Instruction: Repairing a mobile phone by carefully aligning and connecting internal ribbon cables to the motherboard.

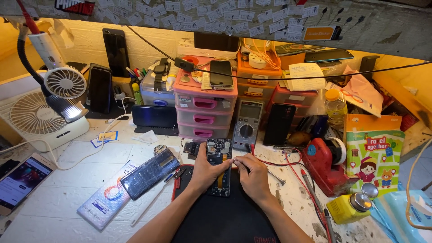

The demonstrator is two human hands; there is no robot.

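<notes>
An opened smartphone (219,153) with its back off lies upright on a black work mat (216,216) in the head view, its circuit boards showing. My left hand (204,171) grips the phone's left edge and steadies it. My right hand (253,174) is closed on a thin tool (236,163) whose tip touches the phone's right side near the middle. A removed dark back cover or screen panel (150,173) lies tilted on a white flat box (108,198) to the left.
A multimeter (247,124) with red leads, pink drawer units (204,105), orange drawers (258,81), a red tape dispenser (321,164), a yellow solvent bottle (348,207), small fans (40,119), a lamp (67,110) and several other phones crowd the bench. A phone with a lit screen (20,180) lies far left.
</notes>
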